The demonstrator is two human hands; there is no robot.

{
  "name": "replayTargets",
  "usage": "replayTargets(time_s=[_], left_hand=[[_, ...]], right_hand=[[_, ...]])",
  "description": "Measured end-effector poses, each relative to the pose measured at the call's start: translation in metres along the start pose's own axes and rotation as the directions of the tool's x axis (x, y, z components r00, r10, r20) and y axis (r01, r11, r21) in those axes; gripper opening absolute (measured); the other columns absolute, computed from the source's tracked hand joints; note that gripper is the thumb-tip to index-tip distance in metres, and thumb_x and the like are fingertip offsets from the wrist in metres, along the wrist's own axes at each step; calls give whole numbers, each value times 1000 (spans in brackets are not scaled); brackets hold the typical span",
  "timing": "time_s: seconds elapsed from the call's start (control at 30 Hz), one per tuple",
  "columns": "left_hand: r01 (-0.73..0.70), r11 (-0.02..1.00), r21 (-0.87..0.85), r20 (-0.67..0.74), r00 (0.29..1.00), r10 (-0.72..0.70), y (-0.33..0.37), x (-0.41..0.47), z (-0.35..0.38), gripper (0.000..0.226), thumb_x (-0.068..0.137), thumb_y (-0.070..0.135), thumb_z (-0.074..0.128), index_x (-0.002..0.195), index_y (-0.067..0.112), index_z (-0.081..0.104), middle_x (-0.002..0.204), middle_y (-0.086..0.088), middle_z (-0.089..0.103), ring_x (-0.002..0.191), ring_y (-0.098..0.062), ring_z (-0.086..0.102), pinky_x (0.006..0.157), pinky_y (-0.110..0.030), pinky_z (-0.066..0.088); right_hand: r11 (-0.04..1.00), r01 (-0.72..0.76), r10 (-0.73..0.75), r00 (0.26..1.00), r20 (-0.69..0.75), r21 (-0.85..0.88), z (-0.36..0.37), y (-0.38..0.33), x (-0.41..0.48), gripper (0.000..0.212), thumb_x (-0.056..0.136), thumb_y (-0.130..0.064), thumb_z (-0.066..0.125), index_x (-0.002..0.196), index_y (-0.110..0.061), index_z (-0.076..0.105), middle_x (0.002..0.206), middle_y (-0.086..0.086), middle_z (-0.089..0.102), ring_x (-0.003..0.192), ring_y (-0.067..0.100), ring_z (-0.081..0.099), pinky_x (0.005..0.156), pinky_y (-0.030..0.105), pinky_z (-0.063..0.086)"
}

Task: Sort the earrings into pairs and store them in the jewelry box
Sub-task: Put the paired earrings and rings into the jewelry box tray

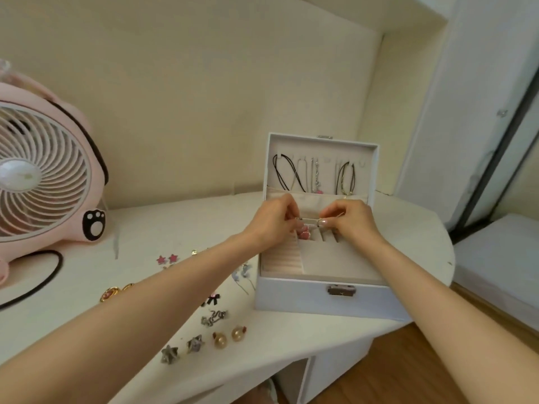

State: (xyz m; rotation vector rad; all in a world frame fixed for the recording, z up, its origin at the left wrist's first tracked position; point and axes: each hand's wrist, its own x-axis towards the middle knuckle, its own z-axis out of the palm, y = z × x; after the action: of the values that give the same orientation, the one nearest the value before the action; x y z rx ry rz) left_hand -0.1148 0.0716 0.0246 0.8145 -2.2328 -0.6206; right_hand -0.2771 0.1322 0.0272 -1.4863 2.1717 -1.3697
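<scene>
Head view: left hand and right hand pinch a pink earring over the jewelry box at one o'clock; a weak grip may drop it.

You are in a home: a pink animal-shaped desk fan and an open white jewelry box stand on your small white table by cream walls.

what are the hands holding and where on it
A thin silvery earring piece with a pink charm: the left hand pinches its left end, the right hand its right end.
</scene>
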Motion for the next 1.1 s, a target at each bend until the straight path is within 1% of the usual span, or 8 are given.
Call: replayTargets(time_s=[0.17,0.4,0.5,0.57,0.8,0.93,1.0,1.1], left_hand=[[-44,999,-25,67,997,46,1,9,9,12,82,9,66,83,11,54,66,5,60,52,11,55,52,-7,37],[-101,994,44,-19,995,102,-5,9,19,9,82,9,65,88,6,59,83,-8,68,72,-15,60,62,-18,43],[-128,988,86,-20,991,131,-7,9,20,10,82,10,66,88,7,59,86,-9,67,78,-20,60,70,-28,46],[-131,988,85,-31,990,134,-7,8,20,10,82,10,65,88,6,59,83,-6,67,74,-18,58,69,-26,45],[-144,985,93,-49,988,149,-7,6,20,10,82,10,66,88,4,60,81,-6,65,70,-13,53,65,-22,40],[-150,983,105,-52,986,156,-7,6,20,9,83,9,65,87,5,59,74,1,60,61,-1,48,57,-10,36],[-150,982,110,-49,986,156,-8,6,20,8,83,10,65,88,6,59,75,1,61,63,-3,49,58,-11,37],[-148,980,130,-51,986,156,-9,6,21,10,84,13,65,89,6,60,81,-3,62,71,-14,53,64,-20,41]], right_hand=[[994,47,-44,999,29,-101,5,8,8,16,70,1,76,76,-13,72,67,1,63,53,7,53,49,15,41],[995,-36,35,999,14,97,5,13,9,21,77,5,70,70,-14,66,60,4,62,37,1,54,39,18,43],[990,-48,44,998,35,132,7,11,8,12,80,8,66,81,-4,68,62,6,62,36,0,54,37,12,39],[988,-42,37,999,33,147,7,10,7,11,81,7,65,88,-2,69,63,5,62,37,0,54,37,11,39],[996,2,-7,999,54,86,6,9,4,12,80,0,68,86,-10,67,71,6,64,56,13,61,42,11,42],[998,31,-31,1000,4,55,8,13,7,15,77,-1,71,84,-14,69,79,10,67,70,22,67,70,28,56],[999,44,-44,999,-1,13,7,14,8,12,76,-2,73,86,-10,72,80,6,67,77,18,65,74,21,52],[997,51,-50,999,19,-59,5,15,5,13,76,-3,74,88,-7,73,81,1,65,74,8,58,58,-1,39]])
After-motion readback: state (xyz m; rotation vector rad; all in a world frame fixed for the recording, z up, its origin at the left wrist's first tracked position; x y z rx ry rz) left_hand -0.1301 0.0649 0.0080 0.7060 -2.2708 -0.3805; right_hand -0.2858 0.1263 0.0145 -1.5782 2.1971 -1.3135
